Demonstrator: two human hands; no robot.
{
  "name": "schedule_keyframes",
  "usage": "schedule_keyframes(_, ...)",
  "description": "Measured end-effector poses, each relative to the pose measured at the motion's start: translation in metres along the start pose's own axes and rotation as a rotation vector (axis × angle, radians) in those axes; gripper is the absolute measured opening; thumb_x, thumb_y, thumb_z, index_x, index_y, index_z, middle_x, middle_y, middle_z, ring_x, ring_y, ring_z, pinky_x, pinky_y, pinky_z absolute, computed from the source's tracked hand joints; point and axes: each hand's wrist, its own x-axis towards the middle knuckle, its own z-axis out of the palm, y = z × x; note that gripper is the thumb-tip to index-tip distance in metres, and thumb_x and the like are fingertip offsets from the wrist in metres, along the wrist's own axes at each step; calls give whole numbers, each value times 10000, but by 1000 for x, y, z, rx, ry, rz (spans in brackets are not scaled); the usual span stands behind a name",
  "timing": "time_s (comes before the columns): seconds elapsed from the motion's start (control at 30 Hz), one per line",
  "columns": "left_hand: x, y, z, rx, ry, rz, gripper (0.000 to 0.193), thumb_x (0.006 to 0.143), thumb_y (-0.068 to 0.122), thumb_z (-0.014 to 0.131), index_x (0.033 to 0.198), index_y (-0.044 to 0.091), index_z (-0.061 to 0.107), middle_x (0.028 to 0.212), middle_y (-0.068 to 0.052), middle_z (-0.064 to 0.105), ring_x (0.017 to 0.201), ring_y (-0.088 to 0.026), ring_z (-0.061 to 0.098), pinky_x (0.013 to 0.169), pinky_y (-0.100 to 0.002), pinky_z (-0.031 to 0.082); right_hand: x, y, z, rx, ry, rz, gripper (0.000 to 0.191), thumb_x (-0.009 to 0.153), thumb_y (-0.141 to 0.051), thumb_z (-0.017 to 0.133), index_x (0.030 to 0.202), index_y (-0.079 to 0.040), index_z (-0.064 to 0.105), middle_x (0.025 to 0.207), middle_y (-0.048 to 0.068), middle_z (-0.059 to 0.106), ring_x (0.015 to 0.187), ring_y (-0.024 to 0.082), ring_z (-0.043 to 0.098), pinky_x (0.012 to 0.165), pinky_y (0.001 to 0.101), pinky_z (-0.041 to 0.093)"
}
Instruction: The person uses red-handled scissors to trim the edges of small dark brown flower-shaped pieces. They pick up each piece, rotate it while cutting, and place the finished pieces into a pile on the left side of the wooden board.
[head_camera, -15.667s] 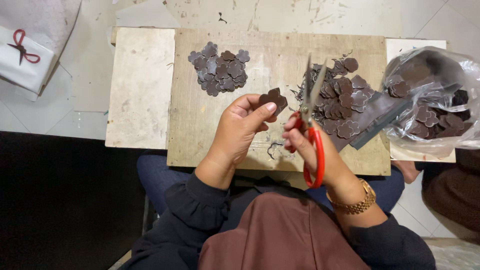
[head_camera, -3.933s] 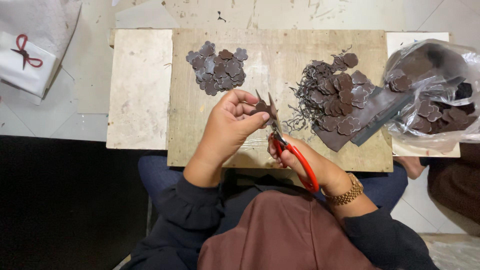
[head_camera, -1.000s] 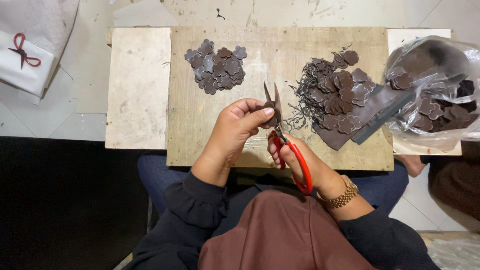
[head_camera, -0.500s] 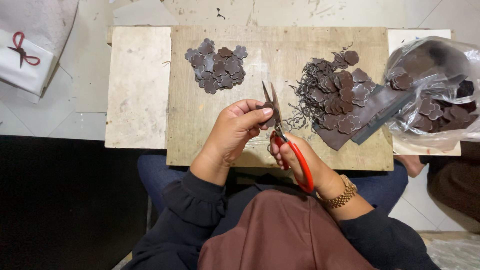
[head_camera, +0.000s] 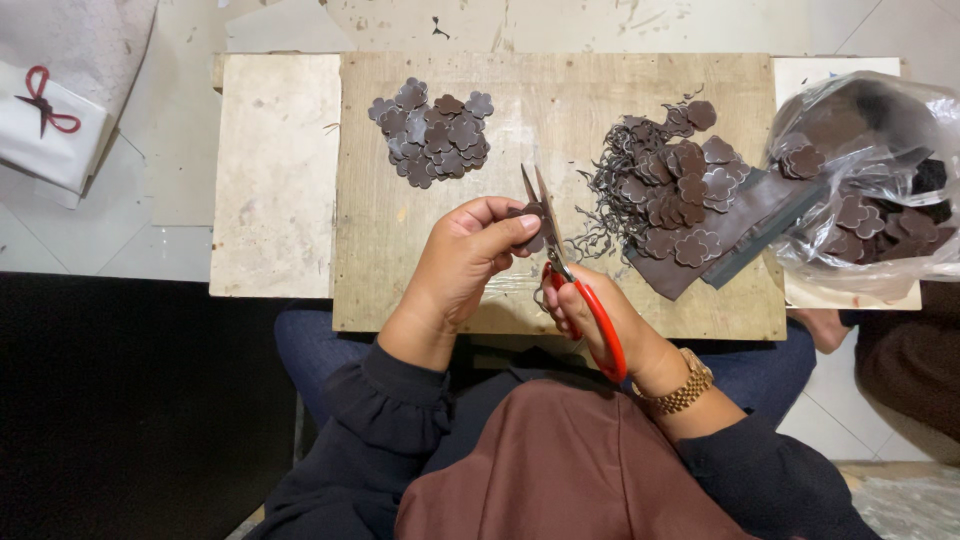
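Wooden board (head_camera: 440, 260) is lying across a pale slab (head_camera: 275, 180) over a tiled floor, w/ the person sitting behind it. At the board's right edge a clear plastic bag (head_camera: 880, 240) is sagging open, holding brown flower-shaped cutouts and darker scraps. Just left of the bag, a loose heap of uncut brown pieces (head_camera: 680, 200) is sitting on the board w/ thin curly trimmings beside it. Toward the board's far left, a neat cluster of finished flower cutouts (head_camera: 432, 132) is lying apart from the rest. At far left on the floor, a white packet w/ a red string bow (head_camera: 45, 125) is resting.

Left hand (head_camera: 465, 265) is pinching a small brown piece (head_camera: 527, 215) betw. thumb and fingertips, above the board's centre. Right hand (head_camera: 590, 315) is gripping red-handled scissors (head_camera: 570, 280), fingers through the loops; blades are parted only slightly, tips pointing away, touching the pinched piece.
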Motion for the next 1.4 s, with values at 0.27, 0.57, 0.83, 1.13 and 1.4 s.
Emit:
schedule_keyframes(0.27,1,0,0,57,42,22,125,912,144,730,979,38,726,824,-15,721,692,-57,615,607,-190,453,2,2,-2,23,-3,-18,593,951,-659,522,1004,-69,545,770,-35,457,636,58,423,541,214,395)
schedule_keyframes(0.57,2,1,-1,43,27,38,106,912,140,723,955,44,711,810,-8,717,682,-54,599,584,-195,417,3,4,-2,2,-8,-40,537,1013,-602,488,933,-72,521,742,-31,445,595,60,398,514,219,370)
schedule_keyframes(0.83,2,2,-1,132,63,25,115,903,187,711,949,81,706,840,11,735,728,-39,638,627,-200,445,2,0,-1,14,-30,-31,532,1011,-595,487,930,-71,528,738,-34,452,588,58,400,509,216,365)
schedule_keyframes(1.13,5,0,-7,171,64,72,101,894,164,712,915,65,708,813,-4,736,698,-50,635,610,-206,437,3,-1,-3,7,-34,-7,529,1005,-596,481,917,-77,534,717,-35,446,576,54,384,491,212,349)
schedule_keyframes(1.4,8,2,-5,198,69,73,103,911,173,701,917,70,703,825,0,740,721,-60,670,609,-213,461,1,-1,-4,-7,-18,15,508,1026,-566,460,902,-78,525,670,-34,436,541,58,374,468,213,327)
